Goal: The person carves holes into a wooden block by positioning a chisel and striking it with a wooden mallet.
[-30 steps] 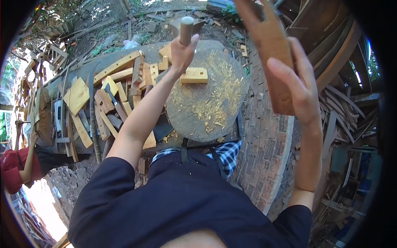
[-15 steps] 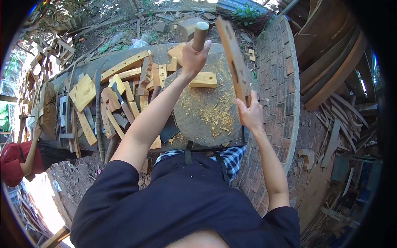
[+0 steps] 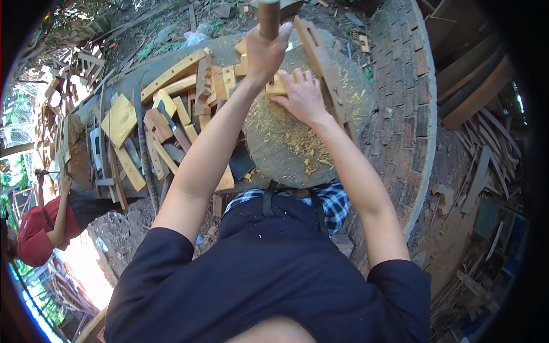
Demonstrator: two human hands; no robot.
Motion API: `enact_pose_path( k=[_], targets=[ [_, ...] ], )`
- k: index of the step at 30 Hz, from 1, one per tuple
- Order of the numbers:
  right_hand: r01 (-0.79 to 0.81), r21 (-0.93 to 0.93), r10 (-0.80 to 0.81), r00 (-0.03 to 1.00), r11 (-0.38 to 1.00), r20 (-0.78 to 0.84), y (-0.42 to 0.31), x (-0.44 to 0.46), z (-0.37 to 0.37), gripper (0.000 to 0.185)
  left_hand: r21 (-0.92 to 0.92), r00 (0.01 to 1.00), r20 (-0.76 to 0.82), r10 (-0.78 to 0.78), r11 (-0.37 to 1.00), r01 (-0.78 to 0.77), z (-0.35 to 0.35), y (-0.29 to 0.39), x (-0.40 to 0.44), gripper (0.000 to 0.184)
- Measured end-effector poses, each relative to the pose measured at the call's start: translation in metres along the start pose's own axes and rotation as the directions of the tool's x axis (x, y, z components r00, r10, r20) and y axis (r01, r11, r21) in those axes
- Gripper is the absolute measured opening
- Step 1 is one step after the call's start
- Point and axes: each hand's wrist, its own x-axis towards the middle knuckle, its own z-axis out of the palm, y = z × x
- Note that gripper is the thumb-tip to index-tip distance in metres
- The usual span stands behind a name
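Across wooden block, right fingers curved

In view are 1 round stump, 1 thick-handled tool, 1 long slotted board, 1 yellow block under the right grip, 1 knife, 1 square yellow board and 1 co-worker. Piled wood pieces overlap beyond counting.
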Motion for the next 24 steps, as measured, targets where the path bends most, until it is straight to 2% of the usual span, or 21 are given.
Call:
enact_pose_path(
  k=[2,4,5,8,9,10,12,13,14,17,18,20,21,24],
  targets=[
    [0.035,-0.019,-0.038,0.989,0.999,-0.146,0.006,-0.003,0.005,0.063,0.019,1.0,0.016,-0.017,1.0,0.017,0.0,-0.007,0.007,0.026],
    [0.029,-0.008,-0.03,0.991,1.0,-0.128,0.006,-0.002,0.007,0.062,-0.02,0.985,0.061,-0.164,0.986,0.166,0.005,-0.005,0.017,0.024],
    [0.018,-0.008,-0.019,0.987,1.0,-0.162,0.005,-0.002,0.009,0.062,0.12,0.969,0.057,-0.24,0.965,0.232,0.008,-0.015,0.03,0.024],
    [-0.01,-0.032,0.004,0.983,0.999,-0.181,-0.001,-0.009,0.011,0.062,0.203,0.972,0.132,-0.196,0.965,0.167,0.019,-0.025,0.043,0.024],
    [-0.03,-0.057,0.019,0.985,0.998,-0.174,-0.004,-0.009,0.01,0.063,0.278,0.947,0.172,-0.271,0.936,0.217,0.024,-0.029,0.047,0.024],
    [-0.033,-0.054,0.023,0.984,0.998,-0.174,-0.005,-0.008,0.01,0.063,0.281,0.946,0.175,-0.273,0.935,0.218,0.031,-0.033,0.05,0.024],
    [-0.044,-0.038,0.038,0.988,0.998,-0.15,-0.005,-0.009,0.009,0.063,0.315,0.891,0.18,-0.418,0.882,0.35,0.044,-0.046,0.059,0.024],
    [-0.056,-0.038,0.05,0.988,0.998,-0.148,-0.006,-0.011,0.01,0.063,0.361,0.915,0.175,-0.363,0.888,0.284,0.05,-0.06,0.063,0.024],
    [-0.044,-0.04,0.035,0.981,0.998,-0.19,-0.006,-0.01,0.01,0.062,0.357,0.913,0.187,-0.362,0.891,0.28,0.055,-0.072,0.069,0.024],
    [-0.04,-0.038,0.03,0.974,0.999,-0.226,-0.004,-0.01,0.009,0.061,0.447,0.707,0.253,-0.661,0.728,0.52,0.052,-0.1,0.085,0.026],
    [-0.039,-0.034,0.03,0.975,0.999,-0.222,-0.005,-0.011,0.009,0.061,0.451,0.702,0.258,-0.663,0.726,0.519,0.047,-0.109,0.085,0.026],
    [-0.05,-0.057,0.035,0.971,0.997,-0.235,-0.008,-0.013,0.009,0.061,0.291,0.604,0.413,-0.681,0.728,0.621,0.038,-0.115,0.086,0.024],
    [-0.054,-0.083,0.031,0.967,0.995,-0.251,-0.008,-0.013,0.007,0.061,0.231,0.554,0.442,-0.706,0.686,0.69,0.034,-0.11,0.087,0.026],
    [-0.079,-0.082,0.057,0.968,0.994,-0.246,-0.01,-0.013,0.011,0.061,0.172,0.515,0.488,-0.704,0.657,0.734,0.02,-0.071,0.088,0.029]
  ],
)
